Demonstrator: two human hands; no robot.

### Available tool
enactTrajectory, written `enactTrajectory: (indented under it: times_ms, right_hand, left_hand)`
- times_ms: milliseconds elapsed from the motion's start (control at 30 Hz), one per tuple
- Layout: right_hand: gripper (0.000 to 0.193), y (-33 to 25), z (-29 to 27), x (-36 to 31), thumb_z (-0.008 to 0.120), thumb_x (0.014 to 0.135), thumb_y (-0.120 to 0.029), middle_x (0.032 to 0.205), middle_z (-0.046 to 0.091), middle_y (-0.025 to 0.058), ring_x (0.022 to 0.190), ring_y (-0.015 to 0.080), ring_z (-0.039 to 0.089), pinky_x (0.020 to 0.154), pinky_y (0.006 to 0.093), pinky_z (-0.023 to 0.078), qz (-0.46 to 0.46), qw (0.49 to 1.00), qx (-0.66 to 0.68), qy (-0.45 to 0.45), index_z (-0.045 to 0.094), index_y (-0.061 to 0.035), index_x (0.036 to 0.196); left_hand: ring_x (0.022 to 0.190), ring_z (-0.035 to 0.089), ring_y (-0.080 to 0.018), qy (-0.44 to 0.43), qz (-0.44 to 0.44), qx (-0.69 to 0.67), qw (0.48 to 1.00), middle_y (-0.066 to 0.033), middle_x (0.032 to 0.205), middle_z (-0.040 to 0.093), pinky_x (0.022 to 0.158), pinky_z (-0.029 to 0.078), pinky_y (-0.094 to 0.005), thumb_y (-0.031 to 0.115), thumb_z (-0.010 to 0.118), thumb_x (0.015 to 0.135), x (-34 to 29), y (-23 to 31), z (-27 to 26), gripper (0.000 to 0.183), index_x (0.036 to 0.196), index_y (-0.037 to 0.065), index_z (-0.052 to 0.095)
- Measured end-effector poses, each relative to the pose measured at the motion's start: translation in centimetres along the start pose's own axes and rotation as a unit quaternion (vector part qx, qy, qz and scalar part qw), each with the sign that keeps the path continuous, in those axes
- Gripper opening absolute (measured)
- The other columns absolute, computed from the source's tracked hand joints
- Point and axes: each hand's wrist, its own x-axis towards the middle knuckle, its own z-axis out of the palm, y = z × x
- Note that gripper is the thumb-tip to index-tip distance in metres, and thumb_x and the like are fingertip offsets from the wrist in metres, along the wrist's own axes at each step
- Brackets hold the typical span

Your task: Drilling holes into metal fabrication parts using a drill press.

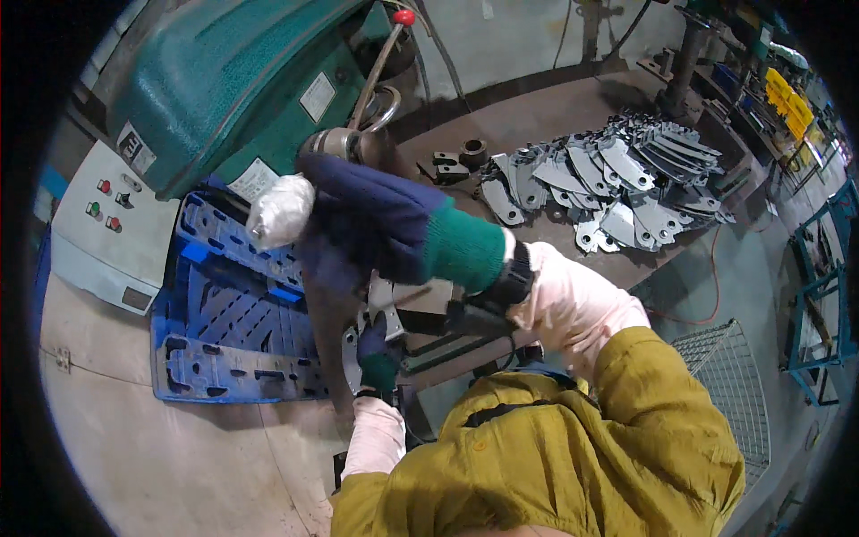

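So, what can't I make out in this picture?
All in the head view:
Right hand: its fingers are lost in dark blur.
Left hand: dark and small, so its grip is unclear.
Silvery wrapping: covers whatever lies inside.
Green machine: top cut off by the upper edge.

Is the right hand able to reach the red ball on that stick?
Probably yes, with a stretch: the red ball sticks up uncovered on its lever, and nothing seems to block the right hand.
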Motion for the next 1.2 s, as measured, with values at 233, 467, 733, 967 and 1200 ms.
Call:
enactTrajectory:
  times_ms: [233,467,733,967,1200]
  right_hand:
    - [0.054,-0.4,-23.2,-11.5,0.063,0.084,-0.049,0.107,0.067,0.0202,0.098,0.0374,0.064,0.083,0.0425,0.052,0.121,0.635,-0.690,0.325,0.064,-0.0032,0.113]
    - [0.063,-0.8,-32.1,-18.9,0.060,0.084,-0.040,0.129,0.053,0.0144,0.117,0.0326,0.052,0.090,0.0478,0.045,0.282,0.364,-0.868,0.183,0.042,-0.0094,0.137]
    - [0.023,3.8,-39.3,-16.7,0.044,0.091,-0.025,0.098,0.065,0.0184,0.089,0.0379,0.063,0.073,0.0505,0.050,0.176,0.302,-0.923,0.163,0.061,-0.0101,0.098]
    - [0.031,4.2,-36.1,-16.2,0.046,0.094,-0.025,0.090,0.066,0.0167,0.080,0.0360,0.064,0.066,0.0490,0.050,0.108,0.308,-0.943,0.064,0.057,-0.0083,0.118]
    - [0.038,-3.2,-37.1,-17.4,0.061,0.091,-0.035,0.102,0.069,0.0157,0.083,0.0287,0.068,0.072,0.0390,0.054,-0.027,0.497,-0.815,0.299,0.065,-0.0087,0.118]
  left_hand:
    - [0.092,0.063,-0.0212,0.061,-0.085,-0.145,0.984,-0.0049,0.106,0.064,0.074,0.054,-0.0393,0.035,0.064,0.091,-3.9,-3.8,-4.1,0.038,0.122,0.012,0.060]
    - [0.107,0.061,-0.0322,0.187,0.058,0.319,0.927,-0.0194,0.123,0.060,0.092,0.049,-0.0386,0.019,0.066,0.087,-11.2,-6.7,-7.0,0.049,0.131,0.005,0.054]
    - [0.116,0.057,-0.0265,0.261,0.144,0.403,0.865,-0.0143,0.129,0.059,0.097,0.044,-0.0393,0.024,0.067,0.088,-12.3,-10.0,-12.0,0.056,0.136,0.001,0.051]
    - [0.113,0.059,-0.0281,0.343,-0.060,-0.108,0.931,-0.0154,0.124,0.062,0.097,0.045,-0.0360,0.012,0.065,0.085,-8.3,-12.9,-15.8,0.050,0.133,0.003,0.054]
    - [0.112,0.057,-0.0411,0.320,0.006,0.362,0.875,-0.0258,0.121,0.061,0.095,0.046,-0.0437,0.020,0.057,0.093,-5.1,-9.3,-13.7,0.036,0.123,0.000,0.060]
